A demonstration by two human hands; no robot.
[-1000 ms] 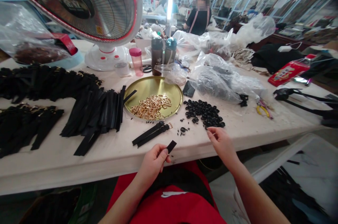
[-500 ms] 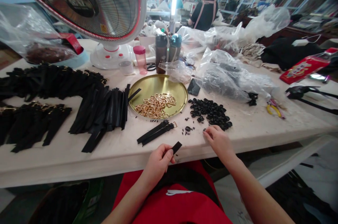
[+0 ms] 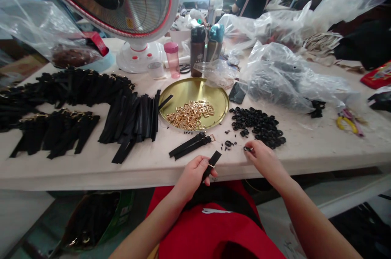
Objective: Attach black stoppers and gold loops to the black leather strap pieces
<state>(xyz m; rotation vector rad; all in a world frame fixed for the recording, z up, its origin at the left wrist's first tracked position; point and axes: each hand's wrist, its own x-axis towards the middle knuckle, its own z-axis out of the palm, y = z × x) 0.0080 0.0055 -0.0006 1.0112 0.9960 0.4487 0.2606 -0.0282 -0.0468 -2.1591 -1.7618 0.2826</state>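
Left hand (image 3: pixel 198 173) pinches 1 black strap (image 3: pixel 213 160); right hand (image 3: pixel 262 157) pinches 1 black ring (image 3: pixel 247 149).

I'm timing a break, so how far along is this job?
Apparently done: two buckled straps and the buckled pile at left. In hand: a strap with a gold buckle in the left hand, a black ring in the right hand. Seemingly remaining: the plain straps, loose buckles and ring pile.
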